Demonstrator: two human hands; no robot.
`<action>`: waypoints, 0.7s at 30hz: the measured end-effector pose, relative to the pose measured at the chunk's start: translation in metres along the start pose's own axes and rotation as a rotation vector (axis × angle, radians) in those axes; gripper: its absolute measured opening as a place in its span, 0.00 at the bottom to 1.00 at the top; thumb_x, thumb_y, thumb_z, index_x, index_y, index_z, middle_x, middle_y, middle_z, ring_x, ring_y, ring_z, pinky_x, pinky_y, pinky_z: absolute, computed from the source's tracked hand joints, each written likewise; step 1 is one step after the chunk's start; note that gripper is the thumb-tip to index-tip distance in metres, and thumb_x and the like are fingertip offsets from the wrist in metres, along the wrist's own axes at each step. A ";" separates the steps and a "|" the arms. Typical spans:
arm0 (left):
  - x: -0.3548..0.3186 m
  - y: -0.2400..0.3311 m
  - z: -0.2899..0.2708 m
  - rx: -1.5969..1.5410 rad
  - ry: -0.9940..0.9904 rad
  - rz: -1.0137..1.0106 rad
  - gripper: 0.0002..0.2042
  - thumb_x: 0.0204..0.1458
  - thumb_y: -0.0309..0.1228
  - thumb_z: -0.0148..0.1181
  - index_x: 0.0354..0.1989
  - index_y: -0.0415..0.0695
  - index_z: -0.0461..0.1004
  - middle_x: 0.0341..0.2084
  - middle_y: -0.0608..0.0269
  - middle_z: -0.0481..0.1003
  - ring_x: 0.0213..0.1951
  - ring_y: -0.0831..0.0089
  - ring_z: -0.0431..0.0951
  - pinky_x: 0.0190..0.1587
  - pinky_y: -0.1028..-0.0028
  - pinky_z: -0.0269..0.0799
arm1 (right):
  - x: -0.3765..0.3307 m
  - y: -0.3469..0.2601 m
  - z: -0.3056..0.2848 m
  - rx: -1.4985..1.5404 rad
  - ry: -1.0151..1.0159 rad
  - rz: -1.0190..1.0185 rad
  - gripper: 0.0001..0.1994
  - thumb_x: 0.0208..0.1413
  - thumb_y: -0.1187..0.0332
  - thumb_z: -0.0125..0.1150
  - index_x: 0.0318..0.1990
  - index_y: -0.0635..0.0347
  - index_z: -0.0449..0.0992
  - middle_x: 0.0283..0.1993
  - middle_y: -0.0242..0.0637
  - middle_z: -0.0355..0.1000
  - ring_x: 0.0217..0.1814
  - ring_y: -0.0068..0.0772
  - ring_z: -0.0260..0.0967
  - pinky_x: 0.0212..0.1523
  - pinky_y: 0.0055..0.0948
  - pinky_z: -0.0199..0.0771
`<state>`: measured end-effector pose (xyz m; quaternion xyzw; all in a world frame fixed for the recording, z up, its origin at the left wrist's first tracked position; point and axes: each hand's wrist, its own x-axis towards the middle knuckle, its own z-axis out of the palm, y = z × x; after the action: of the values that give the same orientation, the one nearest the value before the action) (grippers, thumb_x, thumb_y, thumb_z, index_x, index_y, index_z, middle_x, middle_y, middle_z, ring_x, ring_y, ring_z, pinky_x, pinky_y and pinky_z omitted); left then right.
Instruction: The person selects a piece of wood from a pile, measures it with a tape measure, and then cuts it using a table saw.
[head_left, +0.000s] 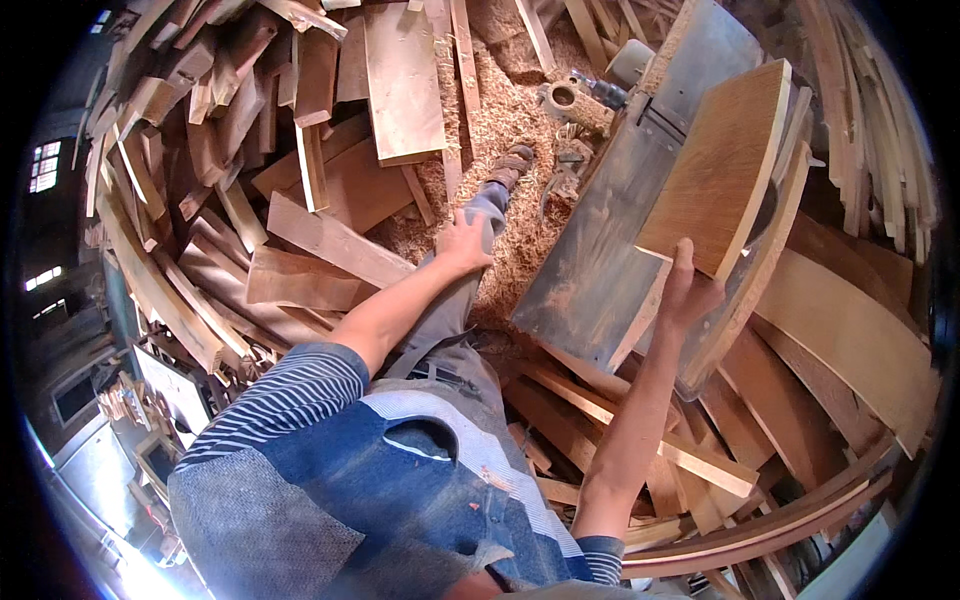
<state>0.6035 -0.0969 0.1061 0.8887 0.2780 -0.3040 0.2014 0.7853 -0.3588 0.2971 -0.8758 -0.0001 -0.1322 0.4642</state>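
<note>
My right hand [690, 290] grips the near end of a brown wooden board [720, 170], its fingers closed on the board's lower corner. The board stands tilted on the grey metal table [590, 280] of a woodworking machine, leaning toward an upright wooden fence [752, 268] on the right. My left hand [463, 243] rests on my bent leg near the knee, fingers apart, holding nothing. The underside of the board and part of my right thumb are hidden.
Piled planks [240, 120] crowd the left, with a wide pale board [403, 90] at the far middle. Wood shavings [505, 80] cover the floor around my foot. Curved boards [840, 330] lie stacked right of the machine; a motor-like part [580, 105] sits beyond its left edge.
</note>
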 end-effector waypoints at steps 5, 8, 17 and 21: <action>0.017 -0.002 -0.002 -0.033 0.007 -0.018 0.48 0.37 0.53 0.77 0.67 0.51 0.61 0.65 0.42 0.59 0.57 0.41 0.74 0.56 0.49 0.75 | 0.037 0.002 0.017 -0.040 0.018 -0.063 0.15 0.53 0.69 0.67 0.43 0.73 0.82 0.39 0.43 0.84 0.40 0.32 0.82 0.43 0.30 0.79; 0.018 0.001 -0.008 -0.037 0.024 -0.013 0.47 0.37 0.52 0.77 0.66 0.51 0.61 0.65 0.42 0.59 0.58 0.41 0.73 0.57 0.50 0.74 | 0.062 0.013 0.029 -0.039 0.018 -0.071 0.16 0.51 0.68 0.67 0.44 0.73 0.81 0.40 0.43 0.84 0.41 0.33 0.82 0.44 0.31 0.79; 0.022 0.006 -0.022 -0.095 0.071 -0.015 0.43 0.37 0.49 0.79 0.63 0.51 0.64 0.61 0.44 0.63 0.56 0.41 0.74 0.57 0.48 0.74 | 0.137 0.037 0.053 -0.114 -0.017 -0.001 0.17 0.49 0.66 0.67 0.42 0.73 0.82 0.42 0.45 0.84 0.43 0.37 0.82 0.48 0.33 0.79; 0.024 0.010 -0.031 -0.087 0.071 -0.018 0.43 0.37 0.48 0.79 0.63 0.51 0.64 0.59 0.46 0.63 0.55 0.42 0.74 0.55 0.49 0.75 | 0.173 0.035 0.065 -0.133 -0.045 -0.013 0.18 0.48 0.66 0.68 0.43 0.70 0.83 0.42 0.43 0.84 0.44 0.36 0.82 0.50 0.33 0.77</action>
<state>0.6392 -0.0793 0.1153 0.8867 0.3060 -0.2619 0.2272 0.9720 -0.3471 0.2743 -0.9073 -0.0075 -0.1153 0.4042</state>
